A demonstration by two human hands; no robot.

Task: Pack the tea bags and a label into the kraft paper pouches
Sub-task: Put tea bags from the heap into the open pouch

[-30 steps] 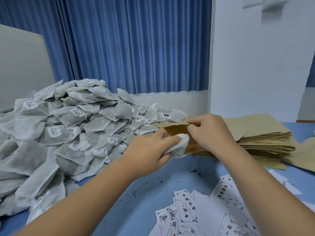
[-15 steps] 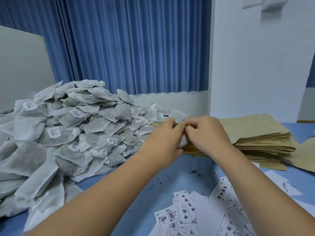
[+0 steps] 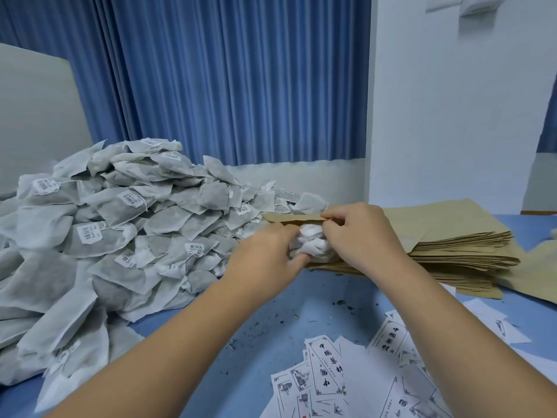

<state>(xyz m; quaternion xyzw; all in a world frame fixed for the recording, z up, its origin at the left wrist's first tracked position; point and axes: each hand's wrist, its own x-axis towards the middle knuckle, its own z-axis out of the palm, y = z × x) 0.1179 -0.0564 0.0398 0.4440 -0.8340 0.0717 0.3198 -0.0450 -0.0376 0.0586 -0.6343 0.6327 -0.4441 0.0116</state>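
Setting: small hand-packing workroom. Evidence: large heap of tea bags (image 3: 114, 236), stack of flat kraft pouches (image 3: 464, 245) and loose printed labels (image 3: 328, 369), all on one blue table (image 3: 271, 327). Blue curtain (image 3: 226, 76) and plain white wall (image 3: 452, 101) behind.

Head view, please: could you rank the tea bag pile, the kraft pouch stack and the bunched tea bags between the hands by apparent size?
1. tea bag pile, clearly largest
2. kraft pouch stack
3. bunched tea bags, smallest
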